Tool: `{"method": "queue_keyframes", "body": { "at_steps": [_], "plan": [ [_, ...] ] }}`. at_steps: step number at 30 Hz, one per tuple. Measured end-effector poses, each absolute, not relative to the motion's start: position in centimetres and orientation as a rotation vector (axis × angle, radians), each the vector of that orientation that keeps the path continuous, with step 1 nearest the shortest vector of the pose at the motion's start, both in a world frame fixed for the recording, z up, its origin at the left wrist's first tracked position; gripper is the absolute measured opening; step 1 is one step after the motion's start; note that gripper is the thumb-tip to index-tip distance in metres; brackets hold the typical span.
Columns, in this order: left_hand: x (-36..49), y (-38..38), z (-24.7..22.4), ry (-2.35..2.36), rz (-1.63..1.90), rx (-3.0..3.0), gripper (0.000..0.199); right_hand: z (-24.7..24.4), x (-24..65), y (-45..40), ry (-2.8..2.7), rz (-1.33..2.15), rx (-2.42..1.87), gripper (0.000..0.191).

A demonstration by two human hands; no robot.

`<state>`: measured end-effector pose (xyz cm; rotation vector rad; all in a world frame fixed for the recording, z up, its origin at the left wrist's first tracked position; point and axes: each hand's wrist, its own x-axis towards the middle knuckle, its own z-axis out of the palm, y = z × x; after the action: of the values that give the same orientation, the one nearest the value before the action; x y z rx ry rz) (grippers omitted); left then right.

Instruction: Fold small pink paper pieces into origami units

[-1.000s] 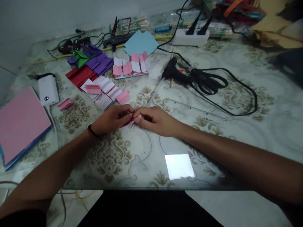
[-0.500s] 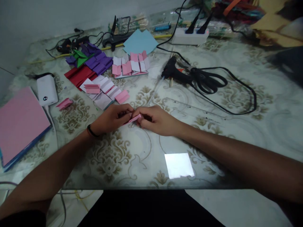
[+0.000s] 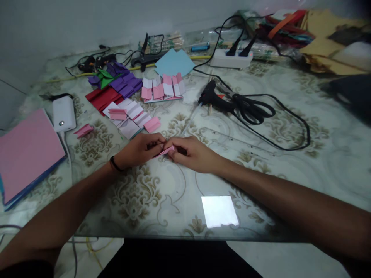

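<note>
A small folded pink paper [image 3: 167,150] is pinched between both hands above the patterned table [image 3: 174,193]. My left hand [image 3: 142,148] grips its left end, fingers closed, a dark band on the wrist. On its right end my right hand [image 3: 191,154] is closed, thumb and forefinger on the paper. Just beyond my left hand lie folded white and pink papers [image 3: 135,110], with a second pink and white set [image 3: 164,88] behind them. A loose folded pink piece [image 3: 84,131] rests to the left.
A black glue gun [image 3: 216,98] with coiled cable lies right of centre, near a clear ruler [image 3: 243,143]. Behind are a white power strip [image 3: 232,58] and blue sheets [image 3: 174,63]. At left sit a white power bank [image 3: 64,112] and pink sheets [image 3: 30,154].
The view has tilted slightly up, so everything sits a little lower in the picture. Both hands keep their hold on the pink paper, with hardly any change of pose.
</note>
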<state>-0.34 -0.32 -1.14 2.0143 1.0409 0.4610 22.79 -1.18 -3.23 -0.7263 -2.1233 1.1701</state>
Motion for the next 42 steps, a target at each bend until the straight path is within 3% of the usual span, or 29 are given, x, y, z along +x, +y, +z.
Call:
{"method": "queue_keyframes", "body": {
  "at_steps": [42],
  "plan": [
    [-0.35,-0.33,-0.79,1.069,0.442,2.04,0.024,-3.38,22.56,-1.12,-2.103,1.159,-0.724,0.021]
  ]
}}
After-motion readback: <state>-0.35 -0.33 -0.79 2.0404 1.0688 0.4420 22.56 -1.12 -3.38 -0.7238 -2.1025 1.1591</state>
